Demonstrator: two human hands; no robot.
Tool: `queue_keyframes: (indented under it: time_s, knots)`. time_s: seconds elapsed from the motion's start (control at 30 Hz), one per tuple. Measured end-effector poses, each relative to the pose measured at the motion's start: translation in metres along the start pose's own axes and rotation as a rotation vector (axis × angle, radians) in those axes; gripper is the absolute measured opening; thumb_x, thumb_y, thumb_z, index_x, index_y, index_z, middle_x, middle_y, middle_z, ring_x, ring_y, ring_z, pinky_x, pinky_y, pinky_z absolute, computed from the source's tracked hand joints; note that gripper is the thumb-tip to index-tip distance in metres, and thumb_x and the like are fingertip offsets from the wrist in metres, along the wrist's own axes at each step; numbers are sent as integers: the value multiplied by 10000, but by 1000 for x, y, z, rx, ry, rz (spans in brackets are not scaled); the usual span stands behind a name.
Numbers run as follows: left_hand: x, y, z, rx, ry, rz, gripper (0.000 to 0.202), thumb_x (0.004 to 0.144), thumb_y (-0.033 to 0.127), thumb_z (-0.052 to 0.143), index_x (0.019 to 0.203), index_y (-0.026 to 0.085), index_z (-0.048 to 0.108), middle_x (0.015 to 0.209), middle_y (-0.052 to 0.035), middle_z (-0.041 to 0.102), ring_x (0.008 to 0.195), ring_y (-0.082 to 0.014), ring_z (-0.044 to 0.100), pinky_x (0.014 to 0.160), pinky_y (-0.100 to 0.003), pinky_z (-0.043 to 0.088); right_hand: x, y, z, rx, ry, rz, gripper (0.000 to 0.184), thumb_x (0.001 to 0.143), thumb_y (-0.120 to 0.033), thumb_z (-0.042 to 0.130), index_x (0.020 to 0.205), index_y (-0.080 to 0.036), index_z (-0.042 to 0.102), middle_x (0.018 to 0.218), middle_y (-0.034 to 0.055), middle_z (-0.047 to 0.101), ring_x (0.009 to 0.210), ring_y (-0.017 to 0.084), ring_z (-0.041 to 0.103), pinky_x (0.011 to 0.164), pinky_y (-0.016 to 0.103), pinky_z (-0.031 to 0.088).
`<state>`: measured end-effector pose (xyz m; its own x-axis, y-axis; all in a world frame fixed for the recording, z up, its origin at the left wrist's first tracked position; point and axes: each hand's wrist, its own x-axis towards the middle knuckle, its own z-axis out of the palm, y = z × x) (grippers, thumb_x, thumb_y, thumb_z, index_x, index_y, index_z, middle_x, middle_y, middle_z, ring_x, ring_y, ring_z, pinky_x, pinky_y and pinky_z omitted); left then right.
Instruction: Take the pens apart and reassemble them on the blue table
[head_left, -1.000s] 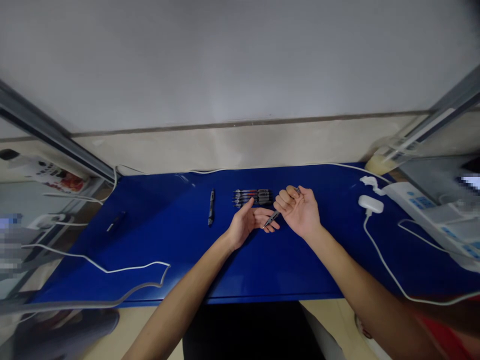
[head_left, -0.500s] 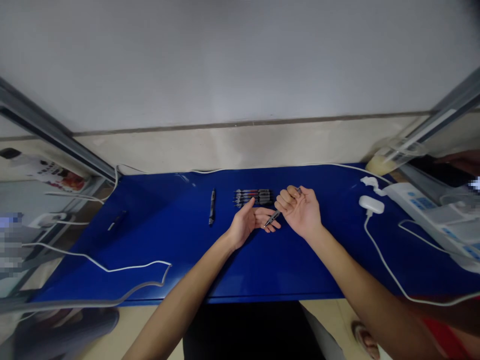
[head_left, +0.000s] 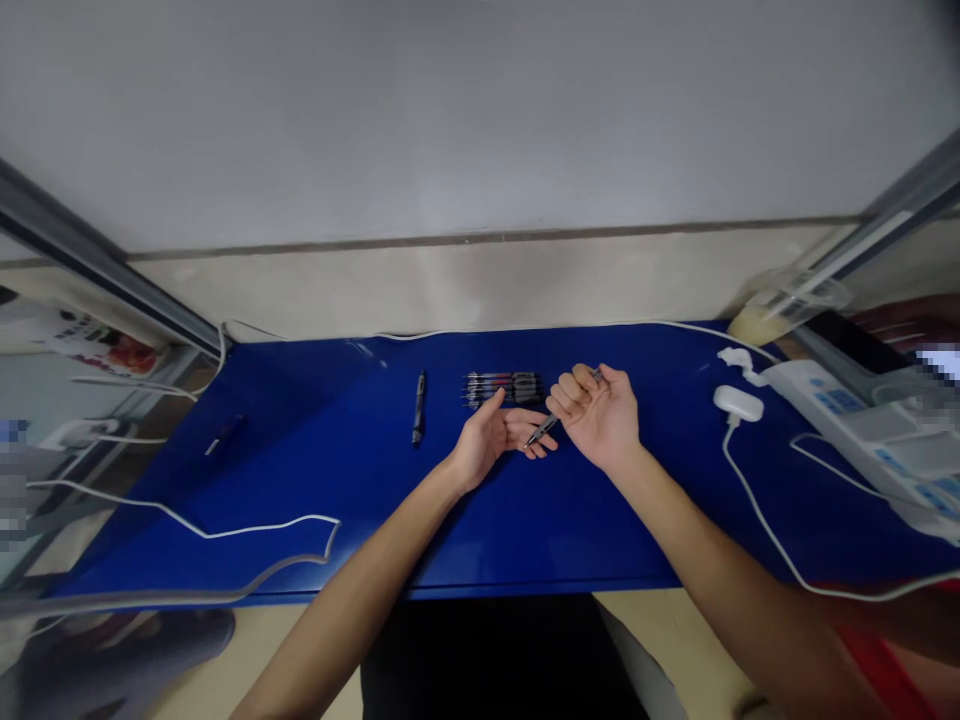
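My right hand point(head_left: 598, 415) is palm up with its fingers curled round a dark pen point(head_left: 541, 429), whose tip points down and left. My left hand point(head_left: 496, 442) lies palm up beside it with fingers stretched out, and the pen's tip touches those fingers. Both hands rest over a blue table point(head_left: 480, 530). Just behind them a row of several pens point(head_left: 504, 389) lies side by side. A single black pen point(head_left: 418, 407) lies apart to the left.
A white cable point(head_left: 202, 530) loops over the table's left front. At the right a white charger point(head_left: 738, 403) with its cord lies beside a white device with blue buttons point(head_left: 847, 410). A small dark object point(head_left: 223, 434) lies far left. Metal-framed partitions flank the table.
The view has shifted slightly. My hands and the pen keep nearly the same pose.
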<state>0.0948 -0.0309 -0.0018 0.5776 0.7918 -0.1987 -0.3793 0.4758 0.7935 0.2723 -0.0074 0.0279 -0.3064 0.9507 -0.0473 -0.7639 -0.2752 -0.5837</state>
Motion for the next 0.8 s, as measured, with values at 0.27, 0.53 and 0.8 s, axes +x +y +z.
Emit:
queue_keyframes:
  time_s: [0.27, 0.53, 0.8]
  knots:
    - [1, -1, -1, 26, -7, 1, 783, 892, 736, 360, 1051, 51, 705, 927, -211, 742, 755, -248, 676, 767, -354, 448, 0, 1, 0, 40, -9, 1, 423, 970, -426, 341, 610, -211, 286, 595, -42, 176, 524, 130, 169, 508, 268, 299]
    - [1, -1, -2, 25, -6, 2, 789, 893, 740, 359, 1052, 51, 708, 932, -211, 740, 760, -247, 676, 759, -349, 456, 1, 1, -1, -14, 5, -11, 432, 981, -399, 350, 597, -213, 284, 590, -44, 168, 511, 134, 168, 497, 274, 302]
    - [0, -2, 1, 65, 8, 33, 748, 875, 737, 447, 1049, 60, 712, 937, -206, 744, 744, -231, 683, 744, -350, 479, 2, 1, 0, -32, 18, -6, 486, 998, -504, 346, 604, -218, 349, 589, -50, 181, 498, 128, 190, 484, 271, 318]
